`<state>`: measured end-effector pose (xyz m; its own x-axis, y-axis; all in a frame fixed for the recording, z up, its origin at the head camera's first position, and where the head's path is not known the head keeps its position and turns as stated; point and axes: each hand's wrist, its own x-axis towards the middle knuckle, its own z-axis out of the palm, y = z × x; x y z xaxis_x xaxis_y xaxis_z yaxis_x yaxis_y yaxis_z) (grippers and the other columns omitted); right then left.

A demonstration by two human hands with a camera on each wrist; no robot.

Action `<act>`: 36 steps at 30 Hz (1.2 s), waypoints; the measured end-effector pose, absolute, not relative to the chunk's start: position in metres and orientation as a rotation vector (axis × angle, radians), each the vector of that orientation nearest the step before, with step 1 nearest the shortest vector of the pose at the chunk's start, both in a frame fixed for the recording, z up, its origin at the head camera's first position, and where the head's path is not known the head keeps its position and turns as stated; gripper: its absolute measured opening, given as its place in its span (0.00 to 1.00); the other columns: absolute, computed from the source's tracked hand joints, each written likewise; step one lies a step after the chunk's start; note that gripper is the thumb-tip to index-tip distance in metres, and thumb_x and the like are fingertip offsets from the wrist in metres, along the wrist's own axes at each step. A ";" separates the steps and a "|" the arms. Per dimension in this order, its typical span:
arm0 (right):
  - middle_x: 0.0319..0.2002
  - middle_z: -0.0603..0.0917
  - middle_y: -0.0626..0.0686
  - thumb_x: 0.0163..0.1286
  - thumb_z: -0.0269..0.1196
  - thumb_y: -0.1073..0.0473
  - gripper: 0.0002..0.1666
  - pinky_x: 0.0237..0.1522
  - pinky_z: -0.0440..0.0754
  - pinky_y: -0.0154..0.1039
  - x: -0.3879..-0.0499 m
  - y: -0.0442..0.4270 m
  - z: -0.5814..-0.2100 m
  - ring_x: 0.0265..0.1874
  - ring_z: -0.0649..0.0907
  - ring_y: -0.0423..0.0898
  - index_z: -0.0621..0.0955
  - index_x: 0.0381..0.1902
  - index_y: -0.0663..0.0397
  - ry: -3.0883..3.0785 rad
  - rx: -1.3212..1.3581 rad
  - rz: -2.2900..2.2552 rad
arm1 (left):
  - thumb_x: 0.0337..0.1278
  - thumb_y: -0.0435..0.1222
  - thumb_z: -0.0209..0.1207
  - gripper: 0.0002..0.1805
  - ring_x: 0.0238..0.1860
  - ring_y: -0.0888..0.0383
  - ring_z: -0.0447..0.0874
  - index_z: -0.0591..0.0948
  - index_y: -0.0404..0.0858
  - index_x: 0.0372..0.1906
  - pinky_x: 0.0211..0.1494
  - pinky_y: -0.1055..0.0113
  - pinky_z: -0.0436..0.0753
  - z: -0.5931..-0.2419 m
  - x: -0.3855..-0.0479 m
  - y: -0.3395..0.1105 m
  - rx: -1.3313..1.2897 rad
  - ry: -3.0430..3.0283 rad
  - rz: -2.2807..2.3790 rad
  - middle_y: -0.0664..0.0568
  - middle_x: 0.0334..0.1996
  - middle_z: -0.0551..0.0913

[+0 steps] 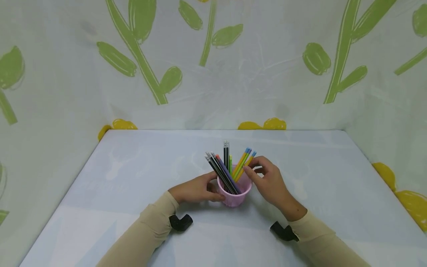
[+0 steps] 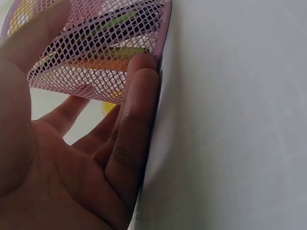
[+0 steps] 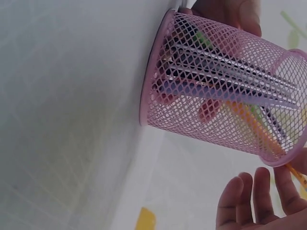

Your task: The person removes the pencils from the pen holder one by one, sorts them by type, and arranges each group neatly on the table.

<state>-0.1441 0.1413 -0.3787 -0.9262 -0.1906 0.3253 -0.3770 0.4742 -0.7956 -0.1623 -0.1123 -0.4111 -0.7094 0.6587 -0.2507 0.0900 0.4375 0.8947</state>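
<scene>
The pink mesh cup (image 1: 234,200) was gripped on the bench (image 1: 223,241), at its nine o'clock, by curled fingers of the left hand (image 1: 197,188); at two o'clock a yellow pencil (image 1: 248,160) was pinched by fingers of the right hand (image 1: 268,181), and were the green pencil (image 1: 240,168) beside it snagged, the cup could be tipped

pink mesh cup (image 1: 234,200), black, purple, yellow and green pencils (image 1: 228,175), beige sleeves (image 1: 143,230), green-leafed pale wall (image 1: 250,92)
</scene>
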 end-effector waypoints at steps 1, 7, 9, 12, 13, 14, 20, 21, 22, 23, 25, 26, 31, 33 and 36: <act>0.40 0.83 0.52 0.71 0.64 0.61 0.06 0.47 0.83 0.37 -0.144 0.142 -0.378 0.42 0.80 0.43 0.79 0.41 0.58 -2.519 0.497 1.434 | 0.56 0.44 0.69 0.35 0.37 0.60 0.83 0.68 0.50 0.67 0.39 0.66 0.79 -0.411 -0.163 -0.111 0.627 2.110 1.256 0.54 0.40 0.86; 0.40 0.83 0.53 0.71 0.63 0.62 0.06 0.47 0.82 0.34 -0.143 0.143 -0.376 0.42 0.80 0.40 0.79 0.42 0.60 -2.494 0.504 1.421 | 0.55 0.44 0.70 0.34 0.36 0.61 0.82 0.69 0.48 0.65 0.37 0.66 0.79 -0.411 -0.164 -0.108 0.636 2.122 1.243 0.55 0.39 0.85; 0.40 0.83 0.53 0.71 0.63 0.63 0.07 0.47 0.82 0.33 -0.142 0.143 -0.375 0.42 0.79 0.39 0.79 0.43 0.61 -2.489 0.502 1.420 | 0.55 0.44 0.70 0.34 0.35 0.60 0.82 0.69 0.49 0.65 0.36 0.66 0.79 -0.410 -0.164 -0.108 0.635 2.113 1.251 0.55 0.39 0.85; 0.41 0.83 0.54 0.72 0.62 0.63 0.07 0.47 0.81 0.30 -0.142 0.145 -0.374 0.43 0.80 0.40 0.79 0.43 0.62 -2.465 0.496 1.420 | 0.55 0.44 0.69 0.33 0.34 0.60 0.82 0.69 0.49 0.66 0.34 0.66 0.78 -0.410 -0.164 -0.109 0.638 2.100 1.261 0.54 0.36 0.85; 0.41 0.83 0.54 0.72 0.62 0.63 0.07 0.47 0.80 0.28 -0.142 0.145 -0.373 0.43 0.80 0.40 0.79 0.43 0.62 -2.457 0.492 1.414 | 0.55 0.43 0.69 0.33 0.34 0.60 0.82 0.69 0.49 0.65 0.34 0.66 0.78 -0.410 -0.164 -0.109 0.642 2.095 1.264 0.54 0.35 0.85; 0.41 0.83 0.54 0.72 0.62 0.63 0.07 0.47 0.80 0.27 -0.143 0.146 -0.373 0.43 0.80 0.41 0.79 0.44 0.63 -2.443 0.492 1.423 | 0.55 0.43 0.69 0.33 0.34 0.60 0.82 0.70 0.49 0.65 0.34 0.66 0.78 -0.410 -0.165 -0.109 0.645 2.092 1.265 0.54 0.35 0.85; 0.40 0.83 0.55 0.74 0.59 0.64 0.07 0.48 0.79 0.25 -0.143 0.147 -0.369 0.44 0.81 0.40 0.79 0.43 0.63 -2.378 0.496 1.473 | 0.56 0.44 0.69 0.31 0.34 0.59 0.82 0.70 0.49 0.64 0.36 0.65 0.78 -0.409 -0.167 -0.110 0.635 2.081 1.264 0.54 0.35 0.86; 0.40 0.84 0.55 0.75 0.58 0.63 0.07 0.48 0.78 0.25 -0.143 0.147 -0.368 0.44 0.80 0.39 0.79 0.43 0.63 -2.378 0.492 1.472 | 0.56 0.44 0.69 0.31 0.35 0.59 0.83 0.70 0.49 0.64 0.36 0.65 0.78 -0.409 -0.167 -0.110 0.634 2.079 1.264 0.54 0.35 0.87; 0.40 0.84 0.55 0.75 0.58 0.63 0.07 0.48 0.78 0.24 -0.143 0.147 -0.367 0.44 0.80 0.38 0.79 0.44 0.63 -2.379 0.489 1.474 | 0.56 0.44 0.69 0.32 0.35 0.59 0.83 0.70 0.49 0.64 0.36 0.65 0.78 -0.409 -0.168 -0.110 0.634 2.076 1.266 0.53 0.35 0.87; 0.41 0.85 0.55 0.76 0.58 0.62 0.07 0.48 0.78 0.24 -0.143 0.147 -0.366 0.44 0.80 0.36 0.79 0.44 0.63 -2.379 0.486 1.477 | 0.56 0.44 0.69 0.32 0.35 0.59 0.83 0.70 0.49 0.64 0.36 0.65 0.78 -0.410 -0.168 -0.110 0.636 2.076 1.264 0.53 0.35 0.87; 0.41 0.86 0.55 0.76 0.57 0.62 0.08 0.48 0.77 0.23 -0.142 0.147 -0.365 0.45 0.79 0.35 0.78 0.45 0.62 -2.383 0.482 1.483 | 0.56 0.44 0.69 0.32 0.34 0.59 0.83 0.70 0.49 0.65 0.36 0.65 0.78 -0.410 -0.168 -0.111 0.640 2.077 1.265 0.53 0.35 0.87; 0.42 0.86 0.55 0.76 0.57 0.61 0.08 0.48 0.77 0.23 -0.142 0.148 -0.364 0.45 0.79 0.34 0.78 0.45 0.62 -2.385 0.480 1.485 | 0.56 0.43 0.69 0.32 0.34 0.59 0.83 0.70 0.49 0.65 0.36 0.65 0.78 -0.410 -0.168 -0.111 0.644 2.078 1.268 0.53 0.36 0.86; 0.42 0.86 0.57 0.78 0.54 0.63 0.09 0.45 0.78 0.24 -0.139 0.147 -0.362 0.42 0.81 0.36 0.75 0.47 0.64 -2.341 0.495 1.552 | 0.55 0.42 0.70 0.32 0.34 0.58 0.84 0.71 0.50 0.65 0.35 0.65 0.79 -0.412 -0.168 -0.113 0.654 2.069 1.313 0.51 0.41 0.85; 0.41 0.86 0.60 0.79 0.52 0.64 0.09 0.43 0.79 0.27 -0.138 0.146 -0.362 0.40 0.81 0.38 0.73 0.49 0.66 -2.305 0.515 1.605 | 0.56 0.41 0.70 0.32 0.34 0.59 0.85 0.71 0.49 0.65 0.35 0.65 0.80 -0.414 -0.168 -0.114 0.658 2.056 1.335 0.50 0.45 0.83; 0.41 0.86 0.63 0.80 0.49 0.65 0.10 0.41 0.80 0.28 -0.137 0.145 -0.363 0.39 0.82 0.39 0.70 0.50 0.68 -2.266 0.543 1.648 | 0.56 0.40 0.70 0.32 0.35 0.59 0.85 0.71 0.49 0.65 0.36 0.65 0.81 -0.417 -0.168 -0.115 0.656 2.039 1.348 0.50 0.47 0.83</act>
<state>-0.1374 0.1454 -0.3626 -0.8881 -0.1323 0.4403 -0.4596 0.2761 -0.8441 -0.1683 -0.1146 -0.4169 -0.6971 0.6854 -0.2104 0.0749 0.3614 0.9294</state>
